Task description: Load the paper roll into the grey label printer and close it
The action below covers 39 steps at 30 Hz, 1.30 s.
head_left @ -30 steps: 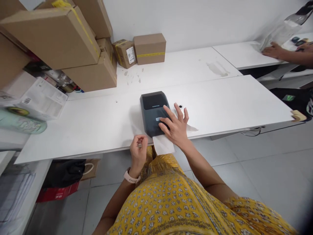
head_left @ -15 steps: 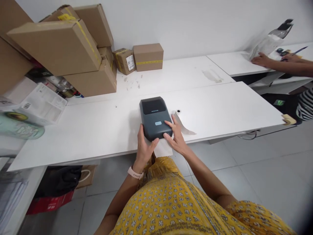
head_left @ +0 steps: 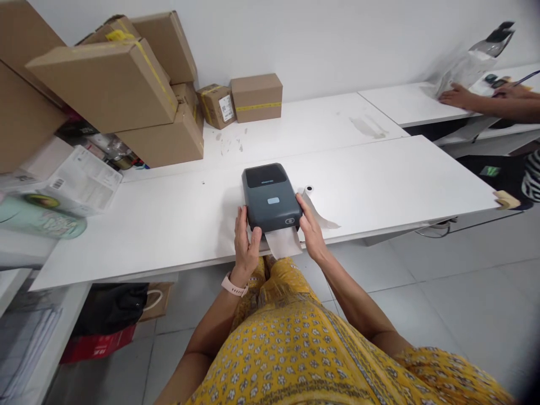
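Note:
A dark grey label printer (head_left: pixel 272 194) rests near the front edge of the white table (head_left: pixel 177 225). White paper (head_left: pixel 284 243) sticks out of its near side and reaches over the edge. My left hand (head_left: pixel 247 243) grips the printer's near left corner, thumb at the front and fingers along the side. On the opposite side, my right hand (head_left: pixel 311 228) holds the near right corner, its fingers along the wall. Just right of the printer lies a small white roll (head_left: pixel 309 189) with a loose strip trailing toward the table edge.
Cardboard boxes (head_left: pixel 101 84) are stacked at the left, with two smaller ones (head_left: pixel 256 98) by the wall. A white carton (head_left: pixel 86 180) and a green bottle (head_left: pixel 46 216) stand at far left. At far right, another person's hands (head_left: pixel 459 97) rest beside a plastic-wrapped bottle (head_left: pixel 472 64).
My right hand has left the printer's top for its right side. My left thumb has shifted to the left corner. The printer now sits more level, with more paper showing.

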Available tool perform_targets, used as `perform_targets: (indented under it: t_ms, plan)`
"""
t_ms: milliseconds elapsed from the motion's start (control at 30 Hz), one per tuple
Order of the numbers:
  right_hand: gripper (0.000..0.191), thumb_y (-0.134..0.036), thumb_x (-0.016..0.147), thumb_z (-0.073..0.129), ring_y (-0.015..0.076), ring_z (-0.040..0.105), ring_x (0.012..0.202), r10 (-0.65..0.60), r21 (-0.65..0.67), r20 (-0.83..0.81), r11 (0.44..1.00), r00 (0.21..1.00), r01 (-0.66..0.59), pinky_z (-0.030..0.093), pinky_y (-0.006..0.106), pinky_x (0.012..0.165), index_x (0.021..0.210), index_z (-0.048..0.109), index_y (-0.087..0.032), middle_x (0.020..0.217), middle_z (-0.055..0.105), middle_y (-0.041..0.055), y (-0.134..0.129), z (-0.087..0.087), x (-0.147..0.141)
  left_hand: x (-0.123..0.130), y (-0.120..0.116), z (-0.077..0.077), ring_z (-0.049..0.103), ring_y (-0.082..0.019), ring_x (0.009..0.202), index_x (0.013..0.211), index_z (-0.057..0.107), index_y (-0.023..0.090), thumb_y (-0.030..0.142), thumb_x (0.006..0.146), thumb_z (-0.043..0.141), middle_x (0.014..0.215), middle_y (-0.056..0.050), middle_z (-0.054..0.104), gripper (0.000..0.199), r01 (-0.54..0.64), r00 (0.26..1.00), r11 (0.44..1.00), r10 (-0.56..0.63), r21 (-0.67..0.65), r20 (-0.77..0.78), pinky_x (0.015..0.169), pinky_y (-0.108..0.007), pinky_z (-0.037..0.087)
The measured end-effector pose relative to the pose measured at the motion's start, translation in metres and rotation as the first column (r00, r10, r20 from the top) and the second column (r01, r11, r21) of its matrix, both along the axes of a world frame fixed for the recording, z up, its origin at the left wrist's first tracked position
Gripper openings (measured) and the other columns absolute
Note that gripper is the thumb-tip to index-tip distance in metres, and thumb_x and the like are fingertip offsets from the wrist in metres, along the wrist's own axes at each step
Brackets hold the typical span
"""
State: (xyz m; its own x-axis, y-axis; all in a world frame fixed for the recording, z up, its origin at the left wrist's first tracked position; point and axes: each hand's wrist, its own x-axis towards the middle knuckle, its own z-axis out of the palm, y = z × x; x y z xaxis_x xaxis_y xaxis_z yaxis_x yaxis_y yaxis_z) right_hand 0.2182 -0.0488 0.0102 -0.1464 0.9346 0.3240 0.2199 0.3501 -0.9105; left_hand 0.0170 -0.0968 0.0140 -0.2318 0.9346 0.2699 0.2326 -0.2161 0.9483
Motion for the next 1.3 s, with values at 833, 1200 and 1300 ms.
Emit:
perform_targets:
  t_ms: [833, 1200, 1300]
  plan:
    - [0.068, -0.067, 0.106, 0.031, 0.0362, 0.042, 0.154, -0.274, 0.550, 0.379, 0.835, 0.884, 0.023, 0.035, 0.061, 0.126, 0.162, 0.035, -0.028, 0.159, 0.051, 0.0137, 0.215, 0.122, -0.047, -0.013, 0.125, 0.005, 0.061, -0.029, 0.141, 0.151, 0.050, 0.018, 0.037, 0.097, 0.062, 0.151, -0.017, 0.065, 0.059, -0.251, 0.954, 0.943, 0.202, -0.219, -0.223, 0.118, -0.043, 0.047]
    - [0.078, -0.044, 0.084, 0.079, 0.0405, 0.058, 0.141, 0.375, -0.181, 0.867, 0.851, 0.329, -0.493, 0.044, 0.054, 0.118, 0.153, 0.054, -0.019, 0.152, 0.063, 0.0166, 0.164, 0.065, -0.052, -0.010, 0.123, 0.011, 0.065, -0.031, 0.136, 0.148, 0.049, 0.020, 0.032, 0.103, 0.052, 0.145, -0.016, 0.069, 0.047, -0.274, 0.928, 0.938, 0.200, -0.214, -0.314, 0.112, -0.046, 0.049]
    - [0.089, -0.046, 0.080, 0.082, 0.0428, 0.059, 0.139, 0.385, -0.233, 0.892, 0.841, 0.238, -0.488, 0.044, 0.055, 0.118, 0.158, 0.048, -0.020, 0.155, 0.060, 0.0181, 0.169, 0.066, -0.063, -0.009, 0.123, 0.013, 0.068, -0.031, 0.132, 0.149, 0.044, 0.021, 0.029, 0.104, 0.046, 0.142, -0.015, 0.071, 0.046, -0.274, 0.912, 0.938, 0.183, -0.213, -0.368, 0.110, -0.046, 0.051]
